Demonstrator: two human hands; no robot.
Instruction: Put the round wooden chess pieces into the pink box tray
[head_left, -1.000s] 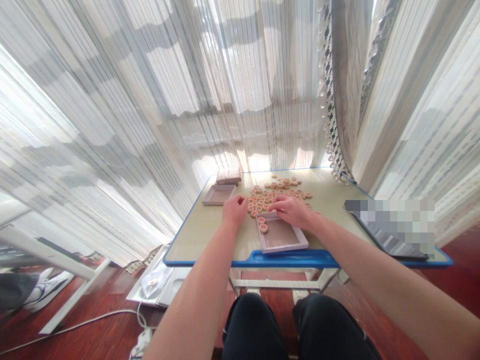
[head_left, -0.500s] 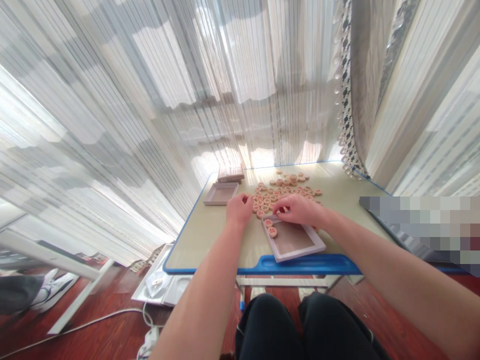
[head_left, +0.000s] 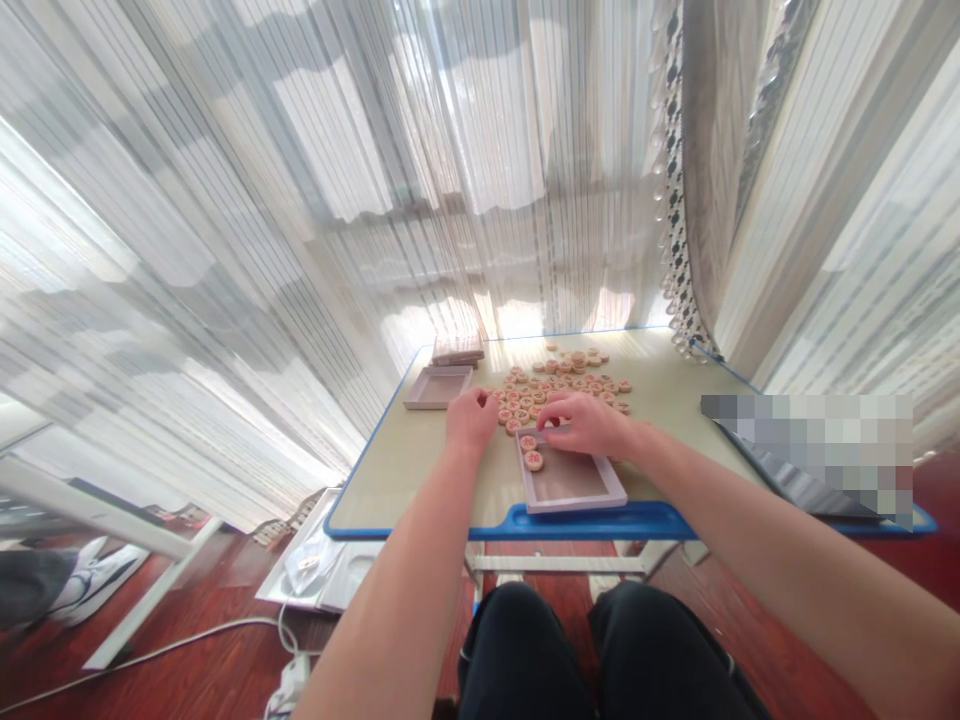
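An open shallow box (head_left: 616,483) lies at the near edge of the table, with two round wooden pieces (head_left: 533,460) along its left side. My right hand (head_left: 577,422) is over the box's far edge, its fingers curled together; what they hold, if anything, is too small to tell. My left hand (head_left: 472,415) is closed at the left border of the spread of pieces, its fingertips together, and their contents cannot be made out. Several round pieces with red or dark characters (head_left: 551,385) lie scattered and partly heaped beyond both hands.
A second shallow box (head_left: 439,402) sits at the table's far left, with a flat stack (head_left: 458,348) behind it. A dark object, partly pixelated (head_left: 795,465), lies at the right. Sheer curtains (head_left: 480,230) hang behind the table (head_left: 420,470).
The near box now sits straighter against the table edge, its near right corner turned away from me. The view has shifted slightly. Both hands stay in nearly the same places and closed.
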